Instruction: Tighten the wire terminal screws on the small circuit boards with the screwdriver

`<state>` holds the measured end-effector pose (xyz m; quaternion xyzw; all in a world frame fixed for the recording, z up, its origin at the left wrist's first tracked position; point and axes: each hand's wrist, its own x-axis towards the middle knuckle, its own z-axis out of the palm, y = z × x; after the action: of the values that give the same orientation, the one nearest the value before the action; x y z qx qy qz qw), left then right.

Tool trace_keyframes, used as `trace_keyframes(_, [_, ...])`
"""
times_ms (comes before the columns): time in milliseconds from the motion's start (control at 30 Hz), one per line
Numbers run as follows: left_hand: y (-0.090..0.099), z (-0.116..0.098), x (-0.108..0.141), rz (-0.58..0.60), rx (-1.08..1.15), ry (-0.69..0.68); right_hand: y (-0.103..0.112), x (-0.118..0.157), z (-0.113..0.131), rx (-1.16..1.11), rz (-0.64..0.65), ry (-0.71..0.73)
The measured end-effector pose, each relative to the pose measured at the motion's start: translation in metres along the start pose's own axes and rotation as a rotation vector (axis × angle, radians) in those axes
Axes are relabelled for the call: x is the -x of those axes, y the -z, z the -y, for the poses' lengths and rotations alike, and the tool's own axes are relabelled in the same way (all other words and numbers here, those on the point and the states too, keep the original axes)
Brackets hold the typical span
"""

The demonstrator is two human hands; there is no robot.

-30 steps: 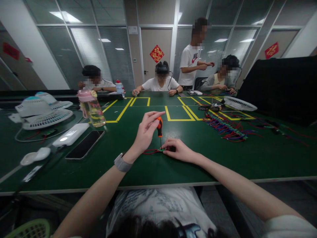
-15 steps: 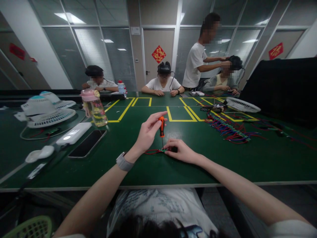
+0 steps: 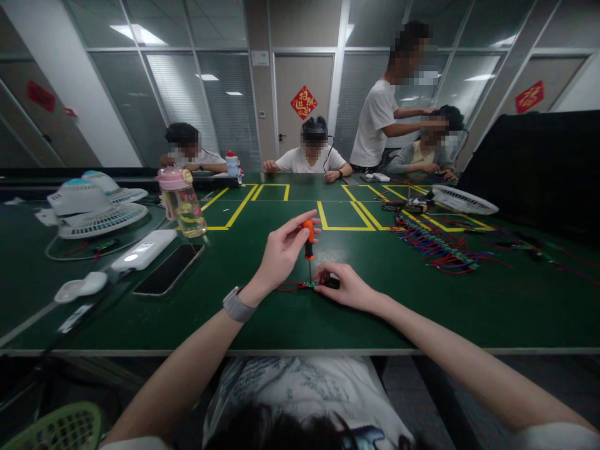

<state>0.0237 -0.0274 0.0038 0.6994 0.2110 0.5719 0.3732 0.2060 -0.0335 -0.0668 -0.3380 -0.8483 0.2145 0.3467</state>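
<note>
My left hand (image 3: 282,251) grips the orange-and-black handle of a screwdriver (image 3: 309,240), thumb on one side and fingers on the other. The screwdriver stands nearly upright, its tip down at a small green circuit board (image 3: 310,284) on the table. Red wires (image 3: 289,287) run from the board to the left. My right hand (image 3: 345,284) rests on the table, thumb and fingertips pinched at the board's right edge. A small black part (image 3: 332,283) shows under that hand; its kind is unclear.
On the green table (image 3: 262,331), a phone (image 3: 169,269), a white power bank (image 3: 144,249), a drink bottle (image 3: 182,203) and white fans (image 3: 96,212) lie left. Wired circuit boards (image 3: 440,244) are heaped right, near a fan grille (image 3: 464,199). Several people are across the table.
The camera view has shifted slightly. My left fingers have spread a little around the screwdriver handle; its tip stays at the board. Across the table, the middle person's hand has moved outward.
</note>
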Motion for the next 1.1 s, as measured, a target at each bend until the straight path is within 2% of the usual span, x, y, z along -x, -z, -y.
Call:
trace_keyframes(267, [0.002, 0.003, 0.0, -0.135, -0.16, -0.075, 0.004, 0.003, -0.001, 0.142, 0.006, 0.219])
trace_keyframes(433, [0.001, 0.003, -0.002, -0.175, -0.175, -0.069, 0.004, 0.003, -0.003, 0.191, 0.007, 0.294])
trace_keyframes(567, [0.002, 0.007, -0.006, -0.255, -0.12, 0.023, 0.004, 0.002, 0.0, 0.226, 0.015, 0.305])
trace_keyframes(667, [0.008, 0.015, -0.01, -0.396, 0.032, 0.088, 0.005, 0.003, 0.001, 0.248, 0.033, 0.29])
trace_keyframes(733, [0.013, 0.017, -0.012, -0.486, 0.047, 0.077, 0.005, 0.003, 0.0, 0.257, 0.036, 0.277])
trace_keyframes(800, [0.018, 0.015, -0.012, -0.483, -0.058, 0.033, 0.004, 0.004, 0.0, 0.273, 0.024, 0.249])
trace_keyframes(833, [0.019, 0.012, -0.012, -0.421, -0.161, 0.018, 0.004, 0.004, -0.001, 0.28, 0.017, 0.235])
trace_keyframes(867, [0.02, 0.01, -0.011, -0.306, -0.29, 0.018, 0.004, 0.005, -0.001, 0.285, 0.015, 0.225])
trace_keyframes(933, [0.022, 0.007, -0.007, 0.004, -0.529, 0.08, 0.003, 0.005, -0.001, 0.277, 0.023, 0.221])
trace_keyframes(1033, [0.022, 0.009, 0.0, 0.506, -0.74, 0.208, 0.001, 0.003, -0.001, 0.209, 0.031, 0.214])
trace_keyframes(1100, [0.021, 0.012, 0.004, 0.702, -0.871, 0.255, -0.002, 0.001, 0.0, 0.149, 0.016, 0.189])
